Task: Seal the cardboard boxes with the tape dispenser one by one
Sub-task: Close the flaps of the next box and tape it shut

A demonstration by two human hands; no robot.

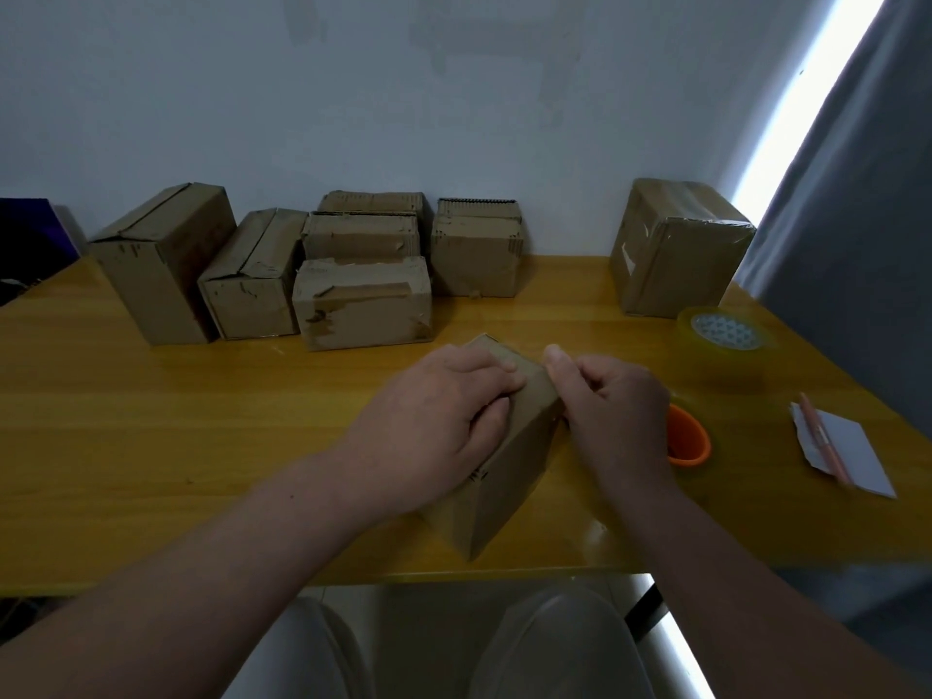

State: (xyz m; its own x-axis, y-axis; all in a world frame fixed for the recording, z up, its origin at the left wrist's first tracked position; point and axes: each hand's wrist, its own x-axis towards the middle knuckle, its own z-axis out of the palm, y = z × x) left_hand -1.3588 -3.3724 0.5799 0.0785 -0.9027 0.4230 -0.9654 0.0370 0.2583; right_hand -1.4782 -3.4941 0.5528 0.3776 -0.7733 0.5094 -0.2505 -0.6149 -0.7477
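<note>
A small brown cardboard box (pixel 509 471) stands near the front edge of the yellow wooden table (pixel 201 421), turned at an angle. My left hand (pixel 433 426) lies over its top left side, fingers curled on the top face. My right hand (pixel 610 406) presses against the box's right upper edge, thumb raised. Just right of that hand lies a tape roll with an orange core (pixel 688 441), partly hidden by the hand. A larger clear tape roll (pixel 723 335) lies farther back on the right.
Several worn cardboard boxes (pixel 360 302) stand in a row along the wall at the back left and middle. One taped box (pixel 676 249) stands at the back right. A white card with a pink pen (pixel 837 451) lies at the right edge. A grey curtain (pixel 857 194) hangs on the right.
</note>
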